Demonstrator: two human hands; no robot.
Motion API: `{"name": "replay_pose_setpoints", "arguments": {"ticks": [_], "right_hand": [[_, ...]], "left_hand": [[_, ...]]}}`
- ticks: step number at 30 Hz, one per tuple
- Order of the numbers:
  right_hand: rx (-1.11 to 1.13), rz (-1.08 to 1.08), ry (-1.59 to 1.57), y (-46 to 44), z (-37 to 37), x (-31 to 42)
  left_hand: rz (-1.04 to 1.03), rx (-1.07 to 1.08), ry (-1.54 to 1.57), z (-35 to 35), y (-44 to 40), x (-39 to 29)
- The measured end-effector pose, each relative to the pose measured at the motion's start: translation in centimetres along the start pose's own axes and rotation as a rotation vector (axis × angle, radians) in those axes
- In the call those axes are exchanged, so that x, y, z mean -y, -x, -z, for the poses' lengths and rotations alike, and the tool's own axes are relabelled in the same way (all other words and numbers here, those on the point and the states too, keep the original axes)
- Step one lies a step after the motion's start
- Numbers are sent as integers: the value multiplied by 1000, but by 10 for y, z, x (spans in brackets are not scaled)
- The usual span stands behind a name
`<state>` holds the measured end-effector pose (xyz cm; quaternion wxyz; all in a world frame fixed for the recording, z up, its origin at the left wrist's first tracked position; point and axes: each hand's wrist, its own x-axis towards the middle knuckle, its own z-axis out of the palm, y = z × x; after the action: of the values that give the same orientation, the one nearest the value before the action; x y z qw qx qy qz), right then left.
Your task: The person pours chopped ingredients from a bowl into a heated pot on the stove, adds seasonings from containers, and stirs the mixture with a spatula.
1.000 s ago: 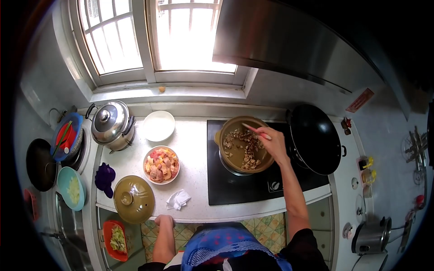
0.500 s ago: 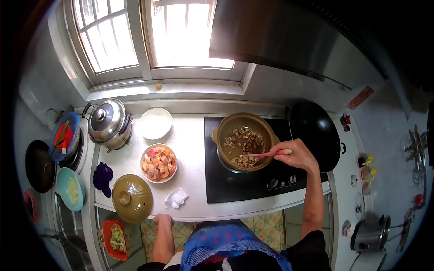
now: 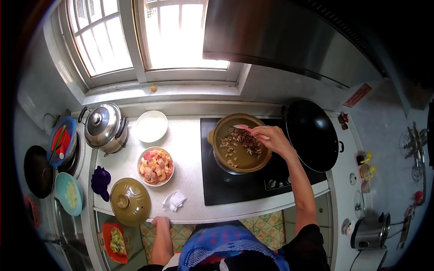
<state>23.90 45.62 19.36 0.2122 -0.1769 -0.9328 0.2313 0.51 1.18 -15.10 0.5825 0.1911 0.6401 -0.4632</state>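
My right hand (image 3: 270, 139) is closed on a pink spatula (image 3: 244, 128), with its pale blade over the upper part of a brown clay pot (image 3: 214, 149). Small browned chopped pieces (image 3: 242, 141) lie in the pot, mostly to its upper right. The pot stands on the black cooktop (image 3: 226, 192). My left hand (image 3: 161, 221) is curled at the front edge of the white counter (image 3: 199, 216). Near it are a brown glass lid (image 3: 140, 205) and a crumpled white cloth (image 3: 174, 200).
A bowl of raw meat pieces (image 3: 156, 166) and a white bowl (image 3: 152, 126) stand left of the cooktop. A steel pot (image 3: 101, 128) is at the back left. A black wok (image 3: 312, 135) stands right of the clay pot, and the range hood (image 3: 271, 45) hangs above.
My right hand and the spatula have moved up toward the pot's far side. The chopped pieces now gather at the upper right, baring more of the pot's bottom. My left hand stays at the counter edge.
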Motion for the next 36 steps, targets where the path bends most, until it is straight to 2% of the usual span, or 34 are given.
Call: {"name": "replay_pose_setpoints", "arguments": {"ticks": [2,4,6,8,9,10,12,14,16,19,22,24,26,28,30,32,34,36], "right_hand": [[-16,-15,40,1,3,-1],[84,-224,254,5,15,4],[115,-250,275,8,28,19],[182,-504,95,8,35,33],[166,-539,-26,8,32,33],[167,-535,-27,9,24,26],[31,-583,-462,11,-1,2],[-97,-610,-599,8,-25,-7],[-295,-563,-311,8,-36,-8],[-355,-546,-182,13,-22,2],[-220,-646,-103,18,1,31],[-164,-644,-108,19,3,45],[-87,-473,-292,18,-6,50],[-56,-462,-311,9,-21,44],[-174,-407,-247,-3,-35,28],[-261,-396,-253,-6,-38,3],[-468,-520,-247,-2,-29,-10],[-510,-529,-102,14,-15,-9]], "left_hand": [[8,7,-1,0,4,1],[10,16,2,2,9,0],[7,26,11,2,15,0],[5,35,21,3,23,1],[6,43,27,3,28,1],[3,47,36,3,34,2],[1,57,47,3,46,3],[-3,67,65,5,66,4],[-9,70,73,5,77,7],[1,56,61,2,42,6],[57,39,55,-2,-35,-1],[74,36,56,-4,-28,-1],[-15,13,12,-1,38,3],[-20,18,1,-1,33,3],[-24,19,-11,-1,10,0],[66,86,-36,1,-35,-3],[61,86,-7,1,-22,-2],[48,89,50,2,21,0]]}}
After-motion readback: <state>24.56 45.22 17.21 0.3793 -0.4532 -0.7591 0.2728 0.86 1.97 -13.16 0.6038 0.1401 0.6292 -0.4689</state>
